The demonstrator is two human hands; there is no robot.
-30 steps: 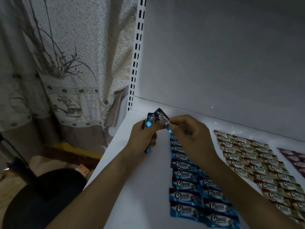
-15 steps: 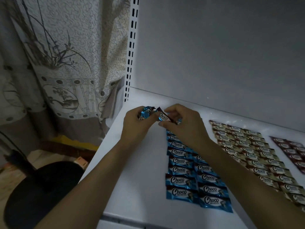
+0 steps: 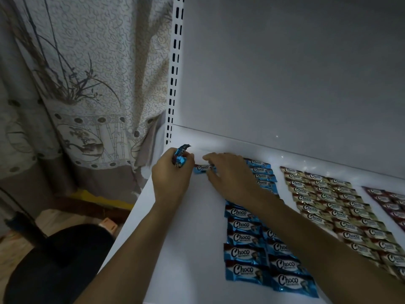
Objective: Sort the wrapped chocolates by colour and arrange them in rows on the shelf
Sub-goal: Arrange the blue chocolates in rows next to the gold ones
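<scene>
Where the wrappers read "Choco", blue rows [image 3: 243, 253] lie nearest on the white shelf [image 3: 186, 238], with cream rows [image 3: 328, 205] beside them. Farther back, the right hand [image 3: 232, 174] pinches one blue chocolate [image 3: 201, 167] against the shelf, and the left hand [image 3: 171, 178] clutches a bunch of blue chocolates [image 3: 180, 159].
</scene>
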